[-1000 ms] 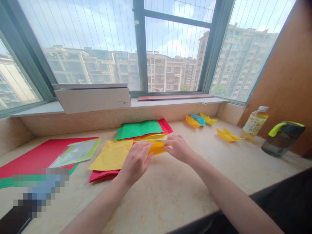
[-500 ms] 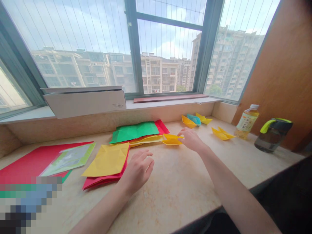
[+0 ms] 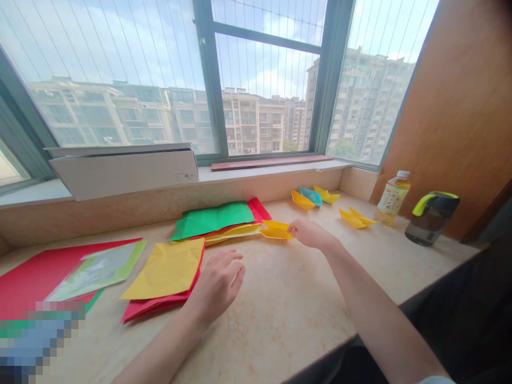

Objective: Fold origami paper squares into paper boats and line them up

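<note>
My right hand (image 3: 311,233) pinches the right tip of a yellow paper boat (image 3: 276,230), which sits on the stone sill. Beside a stack of square sheets, yellow paper (image 3: 170,266) over red paper (image 3: 160,308), is my left hand (image 3: 221,280). Its fingers are loosely stretched out and hold nothing. Behind both hands lies a pile with green paper (image 3: 216,219) on top and red and yellow sheets below. Farther right are an orange-yellow paper boat (image 3: 303,200), a blue paper boat (image 3: 311,196), a yellow boat (image 3: 328,195) and another yellow folded boat (image 3: 357,218).
A drink bottle (image 3: 393,198) and a dark water bottle (image 3: 432,221) stand at the right. On the left, a clear packet (image 3: 100,269) lies over red sheets (image 3: 36,272). A white box (image 3: 128,173) rests on the ledge by the window.
My view has turned a little to the right, so things appear farther left. The fingers of my right hand have closed on the boat's tip. My left hand stays by the stack.
</note>
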The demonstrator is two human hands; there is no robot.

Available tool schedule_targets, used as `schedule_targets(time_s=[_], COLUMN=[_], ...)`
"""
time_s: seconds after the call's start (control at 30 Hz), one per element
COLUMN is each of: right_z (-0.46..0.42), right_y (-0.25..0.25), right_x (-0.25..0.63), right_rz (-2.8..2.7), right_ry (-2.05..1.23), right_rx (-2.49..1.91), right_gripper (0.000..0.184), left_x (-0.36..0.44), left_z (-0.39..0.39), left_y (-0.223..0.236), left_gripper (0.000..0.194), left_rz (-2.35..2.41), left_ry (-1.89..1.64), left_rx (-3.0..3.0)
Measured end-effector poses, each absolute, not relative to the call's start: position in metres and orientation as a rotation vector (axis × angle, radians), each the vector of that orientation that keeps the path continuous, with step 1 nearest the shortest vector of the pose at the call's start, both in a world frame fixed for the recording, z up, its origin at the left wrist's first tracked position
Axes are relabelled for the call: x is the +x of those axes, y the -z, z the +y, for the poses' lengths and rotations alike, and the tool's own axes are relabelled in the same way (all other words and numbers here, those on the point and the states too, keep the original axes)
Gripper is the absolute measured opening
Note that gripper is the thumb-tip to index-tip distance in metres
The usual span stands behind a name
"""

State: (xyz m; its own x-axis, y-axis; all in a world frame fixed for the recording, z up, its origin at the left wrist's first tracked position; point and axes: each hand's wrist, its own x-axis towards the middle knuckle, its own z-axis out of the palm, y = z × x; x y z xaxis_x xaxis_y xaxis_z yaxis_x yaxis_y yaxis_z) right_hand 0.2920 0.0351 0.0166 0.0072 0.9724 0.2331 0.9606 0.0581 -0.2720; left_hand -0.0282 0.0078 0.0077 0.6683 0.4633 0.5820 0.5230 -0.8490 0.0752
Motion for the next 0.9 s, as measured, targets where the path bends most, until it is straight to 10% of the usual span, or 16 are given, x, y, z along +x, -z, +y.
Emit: schedule_targets(time_s=[0.9], right_z=[0.033], right_y=[-0.035], right_x=[0.323], right_rz=[-1.406], right_ry=[0.055], right_rx=[-2.625], right_gripper=[0.026], left_x=[-0.028], left_z=[0.008], left_y=[-0.008], left_gripper=[0.017], left_rz=[-0.822], left_ry=[0.911], left_rx=[-2.797])
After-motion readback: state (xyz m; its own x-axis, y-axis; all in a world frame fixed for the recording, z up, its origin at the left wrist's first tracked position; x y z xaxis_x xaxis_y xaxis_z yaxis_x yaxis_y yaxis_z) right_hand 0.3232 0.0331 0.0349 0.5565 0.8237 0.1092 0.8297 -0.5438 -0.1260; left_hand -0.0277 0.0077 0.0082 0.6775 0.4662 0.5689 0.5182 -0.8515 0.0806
